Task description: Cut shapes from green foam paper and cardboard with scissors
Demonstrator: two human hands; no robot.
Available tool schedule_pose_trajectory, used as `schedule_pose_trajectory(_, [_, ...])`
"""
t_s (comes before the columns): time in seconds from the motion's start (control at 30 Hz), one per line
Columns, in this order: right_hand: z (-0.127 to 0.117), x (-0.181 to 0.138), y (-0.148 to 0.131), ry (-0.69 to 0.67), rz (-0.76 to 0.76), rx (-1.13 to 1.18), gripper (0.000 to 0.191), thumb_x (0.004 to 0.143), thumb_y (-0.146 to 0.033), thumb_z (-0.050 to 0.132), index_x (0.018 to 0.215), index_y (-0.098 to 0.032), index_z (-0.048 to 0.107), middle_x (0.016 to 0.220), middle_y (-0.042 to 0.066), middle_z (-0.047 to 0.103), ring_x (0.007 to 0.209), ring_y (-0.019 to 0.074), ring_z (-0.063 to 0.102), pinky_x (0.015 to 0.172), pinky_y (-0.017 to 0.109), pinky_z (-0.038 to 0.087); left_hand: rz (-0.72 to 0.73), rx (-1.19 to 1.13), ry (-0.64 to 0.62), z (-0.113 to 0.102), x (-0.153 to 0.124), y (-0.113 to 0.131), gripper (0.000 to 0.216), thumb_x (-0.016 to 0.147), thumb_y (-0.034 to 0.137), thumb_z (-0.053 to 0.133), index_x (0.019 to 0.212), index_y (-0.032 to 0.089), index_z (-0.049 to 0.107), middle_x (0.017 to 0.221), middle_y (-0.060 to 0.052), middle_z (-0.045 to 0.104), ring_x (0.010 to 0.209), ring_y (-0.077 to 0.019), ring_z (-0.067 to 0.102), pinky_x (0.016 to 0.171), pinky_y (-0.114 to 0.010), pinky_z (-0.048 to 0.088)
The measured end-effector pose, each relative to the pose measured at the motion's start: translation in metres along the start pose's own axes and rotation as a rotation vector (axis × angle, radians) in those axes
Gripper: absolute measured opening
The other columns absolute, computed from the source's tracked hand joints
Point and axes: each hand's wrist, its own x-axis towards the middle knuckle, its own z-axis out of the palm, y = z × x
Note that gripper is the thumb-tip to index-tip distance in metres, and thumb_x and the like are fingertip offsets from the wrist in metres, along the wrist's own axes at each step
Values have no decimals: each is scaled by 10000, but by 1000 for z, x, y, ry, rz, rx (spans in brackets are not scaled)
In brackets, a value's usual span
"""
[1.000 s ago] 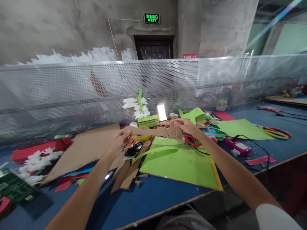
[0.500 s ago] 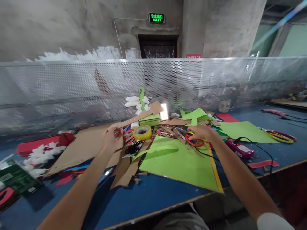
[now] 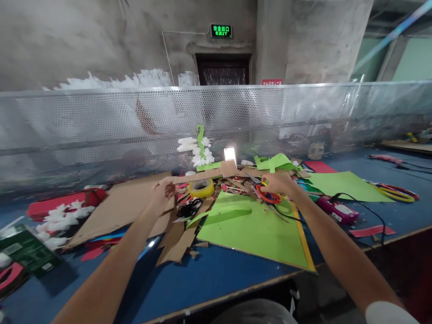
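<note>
My left hand [image 3: 162,190] is closed on one end of a long brown cardboard strip [image 3: 199,174]. The strip lies nearly level over the scrap pile, its wider end pointing right. My right hand [image 3: 279,184] is closed round the red and yellow handles of a pair of scissors [image 3: 270,197], whose blades point up and left towards the strip's wide end. A gap shows between blades and strip. Just under the strip sits a roll of yellow tape [image 3: 201,188]. Below the scissors lies a green sheet [image 3: 249,231] with a cut green strip [image 3: 229,210] on it.
A cardboard sheet [image 3: 121,204] and white paper flowers [image 3: 64,218] lie left, near a green box [image 3: 29,249]. On the right are a purple device [image 3: 337,209] with a black cable and another pair of scissors [image 3: 396,192]. A perforated metal screen [image 3: 135,130] stands behind.
The cardboard strip's far end has swung down from a raised slant to nearly level. My right hand and the scissors have shifted slightly left.
</note>
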Motion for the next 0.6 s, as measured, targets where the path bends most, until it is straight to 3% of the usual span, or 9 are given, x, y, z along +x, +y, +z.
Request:
schedule_pose_trajectory(0.1, [-3, 3, -1, 31, 6, 116, 483, 941, -495, 591, 1257, -151, 715, 1107, 155, 796, 953, 301, 743, 716, 306, 488, -12, 2, 20, -3, 5, 1, 60, 734, 122, 625, 719, 167, 589, 644, -52, 701, 585, -141, 693, 607, -208, 586])
schedule_pose_trajectory(0.2, [-3, 7, 2, 48, -32, 401, 432, 939, -485, 618, 1185, -149, 735, 1117, 154, 786, 948, 292, 738, 733, 301, 515, -25, 21, 33, -6, 8, 0, 56, 719, 123, 636, 728, 164, 598, 655, -66, 714, 551, -140, 675, 573, -207, 565])
schedule_pose_trajectory(0.33, [4, 8, 8, 16, -71, 816, 447, 899, -535, 698, 1155, -170, 716, 862, 98, 754, 710, 230, 684, 608, 300, 513, -32, 42, 39, -7, 9, -3, 47, 722, 131, 635, 737, 165, 605, 633, -66, 714, 546, -146, 677, 571, -213, 564])
schedule_pose_trajectory(0.43, [9, 5, 5, 14, -143, 993, 524, 851, -645, 741, 1128, -203, 697, 653, 3, 623, 513, 150, 513, 469, 266, 417, -32, 42, 30, -5, 9, -5, 62, 720, 126, 632, 740, 173, 597, 612, -51, 704, 552, -158, 689, 580, -229, 579])
schedule_pose_trajectory(0.53, [8, 1, -2, -17, -168, 1147, 560, 851, -705, 711, 1118, -213, 686, 632, -18, 579, 475, 116, 439, 426, 235, 360, -39, 36, 18, -4, 9, -5, 93, 718, 122, 644, 738, 183, 576, 618, -47, 699, 569, -170, 704, 597, -243, 591])
schedule_pose_trajectory(0.6, [4, -3, -7, -25, -177, 1210, 566, 866, -697, 697, 1140, -202, 684, 665, -4, 604, 490, 117, 469, 442, 231, 388, -44, 30, 17, -3, 9, -5, 104, 725, 122, 654, 743, 184, 572, 636, -52, 701, 581, -170, 709, 609, -243, 594])
